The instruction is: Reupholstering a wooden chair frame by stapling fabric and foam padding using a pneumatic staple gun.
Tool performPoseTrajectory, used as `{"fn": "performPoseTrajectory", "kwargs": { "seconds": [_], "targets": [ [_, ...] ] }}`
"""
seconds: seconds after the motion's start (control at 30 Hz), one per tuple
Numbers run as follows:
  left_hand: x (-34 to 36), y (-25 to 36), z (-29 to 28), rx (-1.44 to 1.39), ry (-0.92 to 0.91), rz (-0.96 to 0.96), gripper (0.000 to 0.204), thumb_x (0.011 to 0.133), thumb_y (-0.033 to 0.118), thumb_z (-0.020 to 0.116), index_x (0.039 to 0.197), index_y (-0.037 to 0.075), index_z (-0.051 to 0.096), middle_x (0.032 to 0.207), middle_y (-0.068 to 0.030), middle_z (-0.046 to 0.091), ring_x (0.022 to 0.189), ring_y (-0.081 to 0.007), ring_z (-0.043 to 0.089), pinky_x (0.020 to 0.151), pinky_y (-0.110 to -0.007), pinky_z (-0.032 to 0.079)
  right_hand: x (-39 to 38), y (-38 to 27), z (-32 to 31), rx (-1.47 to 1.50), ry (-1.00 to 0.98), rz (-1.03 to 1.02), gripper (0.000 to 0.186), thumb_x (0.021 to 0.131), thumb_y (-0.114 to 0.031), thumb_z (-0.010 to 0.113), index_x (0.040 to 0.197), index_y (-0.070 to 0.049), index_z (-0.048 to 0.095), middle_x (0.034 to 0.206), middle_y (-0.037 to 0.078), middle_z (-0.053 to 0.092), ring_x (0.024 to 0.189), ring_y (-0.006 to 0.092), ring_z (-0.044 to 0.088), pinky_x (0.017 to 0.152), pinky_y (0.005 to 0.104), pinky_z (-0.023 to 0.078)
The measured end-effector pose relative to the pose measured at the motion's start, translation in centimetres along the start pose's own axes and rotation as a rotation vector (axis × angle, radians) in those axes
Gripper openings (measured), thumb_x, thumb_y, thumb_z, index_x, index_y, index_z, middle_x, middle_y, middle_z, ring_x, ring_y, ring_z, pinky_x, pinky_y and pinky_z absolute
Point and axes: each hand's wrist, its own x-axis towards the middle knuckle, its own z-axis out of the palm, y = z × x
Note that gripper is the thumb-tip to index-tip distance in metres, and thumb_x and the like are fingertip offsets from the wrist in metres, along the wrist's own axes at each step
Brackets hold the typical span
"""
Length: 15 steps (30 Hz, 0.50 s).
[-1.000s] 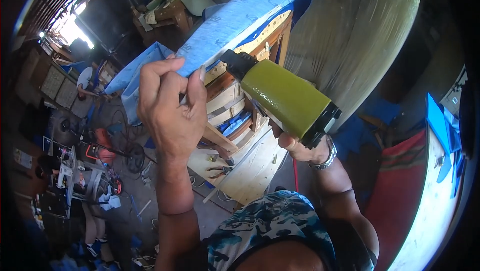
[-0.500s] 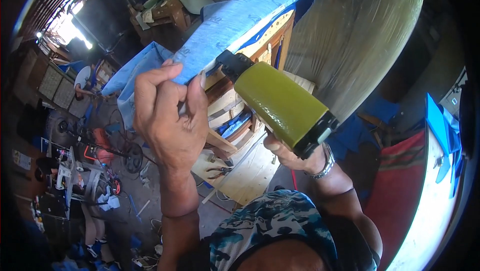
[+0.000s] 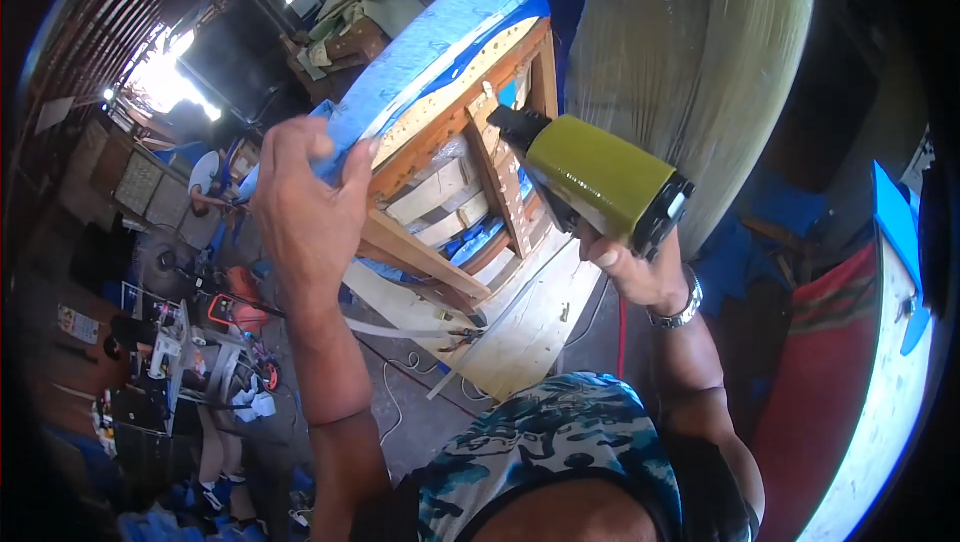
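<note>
A wooden chair frame (image 3: 490,167) is before me, tilted, its padded outer side wrapped in light blue fabric (image 3: 430,47) with darker blue cloth along its edge. My left hand (image 3: 310,207) is closed at the near left end of the padding, fingers and thumb pinching the fabric edge. In my right hand (image 3: 650,277) is an olive-green staple gun (image 3: 600,172) with a black nose and black rear cap. My fingers wrap its handle, partly hidden beneath the body. The nose points at the open side of the frame, apart from the fabric edge.
The frame stands on a pale wooden board (image 3: 530,322) with pliers (image 3: 460,339) on it. Plastic-wrapped furniture (image 3: 700,72) rises at the far right. A red hose (image 3: 622,332) hangs beside my right arm. Another person (image 3: 207,182) works at the far left, beyond cluttered equipment.
The staple gun has moved right, its nose away from the fabric edge. My left hand sits slightly further left, still at the fabric, and more of the frame's open side shows.
</note>
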Motion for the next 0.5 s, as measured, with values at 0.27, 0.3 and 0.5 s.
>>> {"fn": "performPoseTrajectory", "kwargs": {
  "seconds": [0.27,0.3,0.5],
  "targets": [
    [4.3,4.4,4.1,0.244,-0.157,-0.101,0.055,0.084,0.037,0.078,0.121,-0.001,0.061,0.115,-0.0225,0.068,0.107,-0.0412,0.065,0.091,-0.047,0.052,1.3,1.3,-0.4,0.047,0.077,-0.112,0.071,0.086,-0.060,0.074,0.120,0.000,0.058,0.077,0.006,0.065,0.065,0.0132,0.062,0.058,0.0288,0.049],
    [4.3,4.3,4.2,0.207,-0.180,-0.134,0.054,0.085,0.037,0.077,0.119,-0.001,0.062,0.113,-0.0232,0.069,0.106,-0.0409,0.066,0.091,-0.046,0.052,1.4,1.7,-0.6,0.049,0.075,-0.124,0.071,0.086,-0.060,0.074,0.119,0.001,0.058,0.077,0.005,0.064,0.065,0.0129,0.061,0.058,0.0284,0.049],
    [4.6,3.9,4.9,0.150,-0.146,-0.145,0.047,0.085,0.037,0.077,0.112,0.000,0.066,0.106,-0.0218,0.071,0.098,-0.0395,0.069,0.086,-0.046,0.052,3.1,2.5,-1.1,0.035,0.042,-0.079,0.072,0.086,-0.060,0.075,0.119,0.002,0.058,0.080,0.004,0.064,0.066,0.0114,0.060,0.060,0.0264,0.048]
  ]
}}
